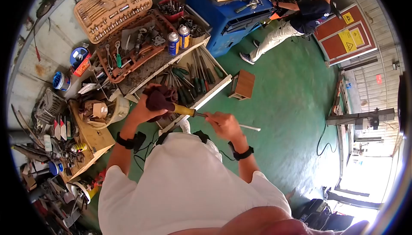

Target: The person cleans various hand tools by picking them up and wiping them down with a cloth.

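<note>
A long screwdriver with a yellow handle [183, 110] lies across the space between my hands, its metal shaft pointing right. My left hand [145, 109] grips a dark maroon cloth [161, 99] bunched at the handle's left end. Around the shaft, just beyond the handle, the fingers of my right hand [224, 125] are closed; the pale tip sticks out past them. Behind the cloth is an open drawer [214, 90] holding several screwdrivers [195, 78] and other long tools.
Two spray cans [173, 44] and an open socket set [113, 9] stand on the bench. A wooden box [243, 84] sits on the green floor beside the drawer. Near a blue cabinet [223, 37] stands another person [307, 16]. A bucket [116, 112] is at left.
</note>
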`<move>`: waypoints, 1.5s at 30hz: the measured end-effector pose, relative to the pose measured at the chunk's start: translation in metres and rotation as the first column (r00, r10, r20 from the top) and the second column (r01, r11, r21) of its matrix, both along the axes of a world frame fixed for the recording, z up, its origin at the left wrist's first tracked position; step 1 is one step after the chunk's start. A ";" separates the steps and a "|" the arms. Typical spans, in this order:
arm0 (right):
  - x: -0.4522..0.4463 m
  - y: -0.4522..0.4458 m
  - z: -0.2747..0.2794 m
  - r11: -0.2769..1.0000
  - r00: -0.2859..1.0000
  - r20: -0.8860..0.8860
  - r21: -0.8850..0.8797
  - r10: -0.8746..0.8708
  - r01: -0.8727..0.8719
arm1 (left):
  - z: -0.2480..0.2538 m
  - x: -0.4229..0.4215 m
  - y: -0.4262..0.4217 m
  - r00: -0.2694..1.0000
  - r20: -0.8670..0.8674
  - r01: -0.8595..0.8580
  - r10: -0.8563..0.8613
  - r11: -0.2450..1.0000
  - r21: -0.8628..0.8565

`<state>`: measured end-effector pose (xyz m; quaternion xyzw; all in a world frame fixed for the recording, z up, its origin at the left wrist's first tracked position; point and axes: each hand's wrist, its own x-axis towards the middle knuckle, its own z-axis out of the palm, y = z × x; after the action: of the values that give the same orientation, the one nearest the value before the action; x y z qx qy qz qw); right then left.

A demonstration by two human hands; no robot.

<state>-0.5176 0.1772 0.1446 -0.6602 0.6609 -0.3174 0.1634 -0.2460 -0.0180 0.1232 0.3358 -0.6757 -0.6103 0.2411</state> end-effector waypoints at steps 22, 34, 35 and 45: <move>0.043 -0.009 -0.053 0.975 0.748 0.644 0.222 -0.161 0.018 | -0.029 -0.058 0.022 0.664 -0.368 0.048 0.651 0.455 0.889; -0.020 -0.001 0.061 0.999 0.978 -0.206 0.012 0.039 -0.038 | 0.044 -0.023 0.012 0.946 0.177 0.320 -0.271 0.871 -0.373; -0.018 -0.003 0.069 0.999 0.936 -0.349 0.029 0.042 -0.034 | 0.047 -0.028 0.014 0.887 0.245 0.462 -0.392 0.783 -0.417; 0.004 -0.014 0.037 0.977 0.832 -0.514 0.079 0.210 -0.198 | 0.004 -0.054 0.050 0.875 0.211 0.484 -0.436 0.785 -0.387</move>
<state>-0.5141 0.1630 0.1817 -0.7859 0.6098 -0.1008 0.0192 -0.3000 0.0316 0.1269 0.1327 -0.8662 -0.4678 0.1149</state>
